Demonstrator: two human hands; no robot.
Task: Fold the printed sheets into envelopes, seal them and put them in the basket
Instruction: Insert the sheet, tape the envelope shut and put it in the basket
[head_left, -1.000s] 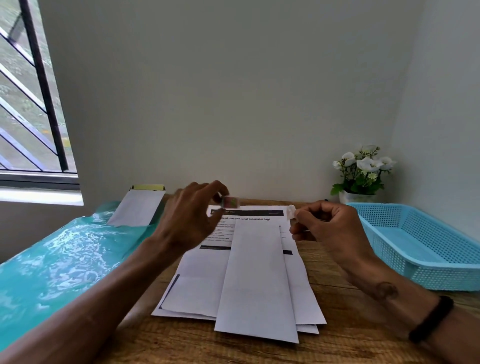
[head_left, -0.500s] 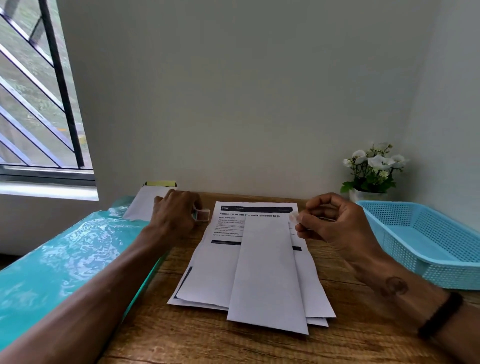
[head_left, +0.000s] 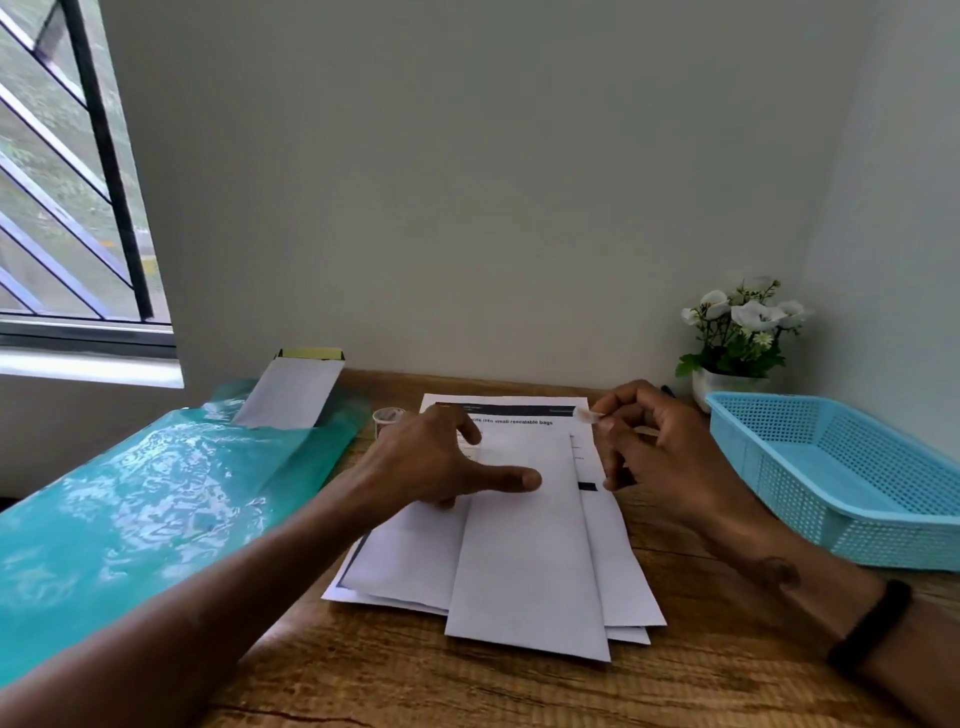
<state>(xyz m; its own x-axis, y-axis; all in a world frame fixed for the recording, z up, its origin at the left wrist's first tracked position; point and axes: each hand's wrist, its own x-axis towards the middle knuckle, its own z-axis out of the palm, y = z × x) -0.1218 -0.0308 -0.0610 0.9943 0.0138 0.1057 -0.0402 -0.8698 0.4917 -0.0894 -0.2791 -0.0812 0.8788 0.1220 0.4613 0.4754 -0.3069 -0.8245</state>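
Left hand (head_left: 441, 467) lies over the folded sheet (head_left: 530, 540), fingers straight and spread, thumb resting on the paper. Right hand (head_left: 670, 457) is raised just beside the sheet's far right corner — its fingers pinch a small piece of clear tape (head_left: 587, 414). The folded sheet tops a stack of printed sheets (head_left: 618, 561) at the centre of the wooden bench (head_left: 519, 686). Tape roll (head_left: 387, 417) stands behind the left hand. Blue basket (head_left: 852, 525) sits at the right — well apart from the stack.
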